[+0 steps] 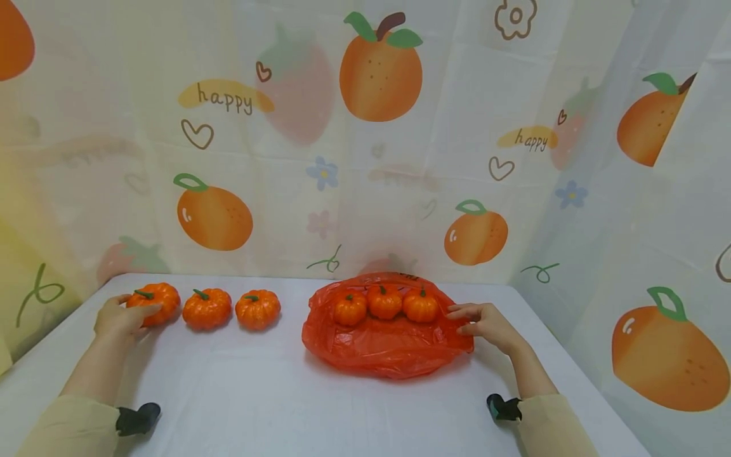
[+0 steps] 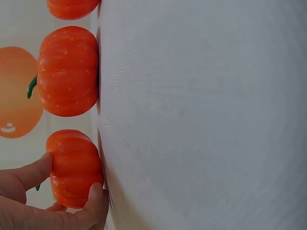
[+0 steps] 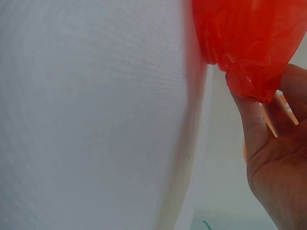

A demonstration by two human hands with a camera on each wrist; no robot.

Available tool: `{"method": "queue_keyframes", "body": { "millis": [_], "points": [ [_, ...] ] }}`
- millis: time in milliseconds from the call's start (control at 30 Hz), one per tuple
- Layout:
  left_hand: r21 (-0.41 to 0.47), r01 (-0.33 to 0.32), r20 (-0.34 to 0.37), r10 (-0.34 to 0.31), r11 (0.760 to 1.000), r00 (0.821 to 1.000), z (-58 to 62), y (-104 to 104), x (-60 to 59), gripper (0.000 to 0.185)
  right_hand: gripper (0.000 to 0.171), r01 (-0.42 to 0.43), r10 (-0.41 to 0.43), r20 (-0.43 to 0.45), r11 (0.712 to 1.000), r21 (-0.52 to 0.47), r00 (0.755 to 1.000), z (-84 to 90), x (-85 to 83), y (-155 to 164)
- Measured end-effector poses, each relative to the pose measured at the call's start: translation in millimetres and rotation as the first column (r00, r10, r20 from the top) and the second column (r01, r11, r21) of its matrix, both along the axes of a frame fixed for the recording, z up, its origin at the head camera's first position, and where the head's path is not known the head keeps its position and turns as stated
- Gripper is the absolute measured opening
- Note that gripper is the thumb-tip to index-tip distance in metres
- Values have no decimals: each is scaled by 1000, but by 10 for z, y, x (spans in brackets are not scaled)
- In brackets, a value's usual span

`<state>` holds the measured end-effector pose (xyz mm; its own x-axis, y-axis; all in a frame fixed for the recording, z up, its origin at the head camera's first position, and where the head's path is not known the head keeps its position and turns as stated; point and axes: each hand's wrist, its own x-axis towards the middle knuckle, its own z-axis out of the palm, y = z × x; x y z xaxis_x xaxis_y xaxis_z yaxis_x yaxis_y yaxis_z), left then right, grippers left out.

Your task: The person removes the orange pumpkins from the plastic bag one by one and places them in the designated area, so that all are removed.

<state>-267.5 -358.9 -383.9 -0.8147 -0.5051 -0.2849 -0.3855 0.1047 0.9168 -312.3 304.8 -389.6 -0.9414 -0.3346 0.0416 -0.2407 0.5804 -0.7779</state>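
At the far left of the white surface (image 1: 285,393), my left hand (image 1: 117,319) curled its thumb and fingers round the end pumpkin (image 1: 155,301) of a row of three. My right hand (image 1: 485,324) pinched the edge of the red bag (image 1: 382,346), where three more pumpkins (image 1: 385,301) lay.

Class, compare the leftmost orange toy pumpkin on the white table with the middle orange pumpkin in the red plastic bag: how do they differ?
The leftmost orange toy pumpkin sits on the bare white table; the middle orange pumpkin lies in the red plastic bag. The left hand grips the leftmost; no hand touches the middle one. The leftmost looks larger. Both are ribbed, orange, green-stemmed.
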Motion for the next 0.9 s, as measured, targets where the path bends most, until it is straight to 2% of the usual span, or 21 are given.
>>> {"method": "queue_keyframes", "body": {
  "millis": [300,900],
  "points": [
    [-73,31,8,-30,997,1000,17,31,20,88,34,-8,8,-15,1000,12,1000,-24,-18,18],
    [-195,102,75,-89,976,993,17,26,1,86,34,-14,15,-20,1000,15,1000,-15,-7,-2]
  ]
}}
